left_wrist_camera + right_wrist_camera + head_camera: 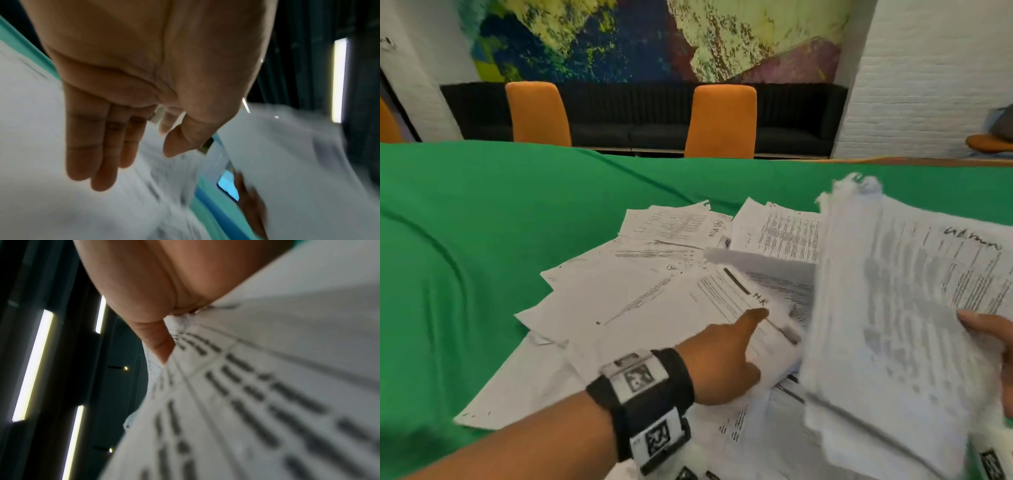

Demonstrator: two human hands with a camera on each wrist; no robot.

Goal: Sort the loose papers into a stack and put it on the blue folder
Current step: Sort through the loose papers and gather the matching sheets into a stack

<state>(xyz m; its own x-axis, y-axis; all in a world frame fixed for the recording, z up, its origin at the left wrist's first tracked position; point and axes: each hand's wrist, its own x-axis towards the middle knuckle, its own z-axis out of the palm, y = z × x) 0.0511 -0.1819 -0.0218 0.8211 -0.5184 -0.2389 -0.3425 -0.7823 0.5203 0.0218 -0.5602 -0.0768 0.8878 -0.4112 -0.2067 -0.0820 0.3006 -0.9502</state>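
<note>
A green cloth [482,240] covers the table in front of you, creased in long folds on the left. Beyond its far edge stand two orange chairs [720,121] against a black bench [654,116], with a painted mural [654,37] on the wall above.

Loose papers [654,294] lie fanned and overlapping across the middle and near part of the cloth, printed sheets at different angles, some with handwriting on them. At the right you hold a thick stack of papers [893,325] lifted off the table and tilted, its top sheet facing you; it is motion-blurred. Your right hand [993,346] grips this stack at its right edge, thumb on the top sheet in the head view; the right wrist view shows the thumb pressed against the printed page, the other fingers hidden behind the sheets.

Your left hand [726,356] is over the loose pile with its fingers straight and relaxed, the forefinger extended towards a sheet marked with handwriting. In the left wrist view the fingers [98,146] are extended together above the papers and hold nothing.

The blue folder [228,186] shows only in the left wrist view, as a small blue patch between the loose sheets and the lifted stack, mostly covered by paper.
</note>
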